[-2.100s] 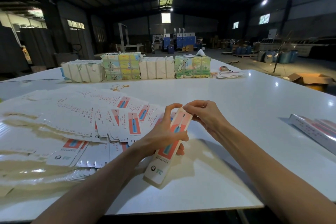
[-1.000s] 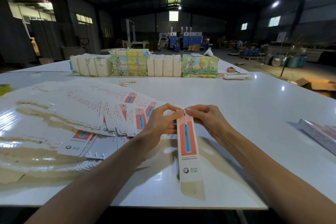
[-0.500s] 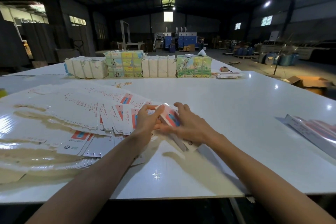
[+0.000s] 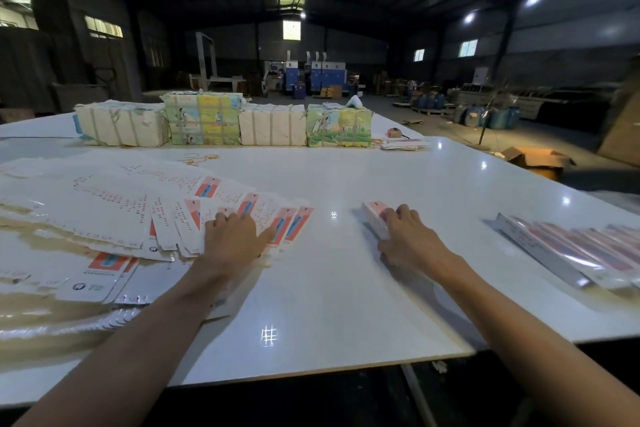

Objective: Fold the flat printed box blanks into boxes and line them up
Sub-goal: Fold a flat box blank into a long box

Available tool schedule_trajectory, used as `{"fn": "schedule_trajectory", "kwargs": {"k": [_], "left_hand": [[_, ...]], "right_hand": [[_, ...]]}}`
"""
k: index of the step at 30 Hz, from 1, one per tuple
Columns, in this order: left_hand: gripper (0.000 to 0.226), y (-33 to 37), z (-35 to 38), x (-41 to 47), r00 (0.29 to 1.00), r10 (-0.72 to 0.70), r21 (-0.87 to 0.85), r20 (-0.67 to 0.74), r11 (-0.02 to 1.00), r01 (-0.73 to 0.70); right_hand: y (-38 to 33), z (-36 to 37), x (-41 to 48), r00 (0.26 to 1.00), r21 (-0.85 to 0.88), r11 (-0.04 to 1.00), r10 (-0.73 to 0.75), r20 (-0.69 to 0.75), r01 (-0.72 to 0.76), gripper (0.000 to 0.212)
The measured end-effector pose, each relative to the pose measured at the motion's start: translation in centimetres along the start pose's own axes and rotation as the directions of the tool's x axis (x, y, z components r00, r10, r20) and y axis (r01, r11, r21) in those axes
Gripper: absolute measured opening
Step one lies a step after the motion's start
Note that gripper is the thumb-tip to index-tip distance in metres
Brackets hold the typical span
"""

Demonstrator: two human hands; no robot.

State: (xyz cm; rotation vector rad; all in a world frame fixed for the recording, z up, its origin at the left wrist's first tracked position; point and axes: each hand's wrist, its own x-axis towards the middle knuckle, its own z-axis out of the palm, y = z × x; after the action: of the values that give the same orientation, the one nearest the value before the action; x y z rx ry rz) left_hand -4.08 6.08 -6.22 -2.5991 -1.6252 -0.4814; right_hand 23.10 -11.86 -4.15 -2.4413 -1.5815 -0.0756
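Note:
A fanned spread of flat white box blanks (image 4: 114, 204) with red and blue printed panels covers the left of the white table (image 4: 346, 288). My left hand (image 4: 232, 236) rests flat on the blanks at the spread's right edge, fingers spread. My right hand (image 4: 408, 239) grips a long folded box (image 4: 374, 215), white with a pink panel, low over the table at right of centre. A row of finished boxes (image 4: 571, 250) lies side by side near the right edge.
Four wrapped bundles (image 4: 225, 121) stand in a row at the table's far side, with a small stack of boxes (image 4: 403, 144) and a tape roll (image 4: 394, 132) to their right. A cardboard carton (image 4: 540, 159) sits on the floor beyond the right edge.
Both hands held the box together at centre. Now my right hand has carried it to the right, toward the finished row, and my left hand has moved onto the flat blanks.

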Motion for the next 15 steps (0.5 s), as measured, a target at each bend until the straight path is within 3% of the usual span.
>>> {"fn": "schedule_trajectory", "kwargs": {"k": [3, 8, 11, 15], "left_hand": [[0.062, 0.0, 0.6, 0.3, 0.999, 0.025, -0.016, 0.028, 1.000, -0.025], [0.047, 1.4, 0.4, 0.0, 0.996, 0.093, -0.056, -0.007, 0.994, -0.093], [0.051, 2.2, 0.3, -0.6, 0.992, 0.124, -0.048, 0.001, 0.991, -0.123], [0.073, 2.6, 0.0, -0.6, 0.994, 0.104, -0.137, -0.030, 0.985, -0.107]], "right_hand": [[4.8, -0.1, -0.6, 0.994, -0.151, 0.982, 0.106, -0.037, -0.111, 0.063], [9.8, -0.8, -2.8, 0.968, -0.327, 0.916, 0.187, -0.166, -0.233, 0.051], [12.4, -1.8, -4.2, 0.936, -0.413, 0.844, 0.269, -0.226, -0.342, 0.044], [15.3, -2.9, -6.1, 0.910, -0.464, 0.783, 0.331, -0.252, -0.413, 0.039]]}}
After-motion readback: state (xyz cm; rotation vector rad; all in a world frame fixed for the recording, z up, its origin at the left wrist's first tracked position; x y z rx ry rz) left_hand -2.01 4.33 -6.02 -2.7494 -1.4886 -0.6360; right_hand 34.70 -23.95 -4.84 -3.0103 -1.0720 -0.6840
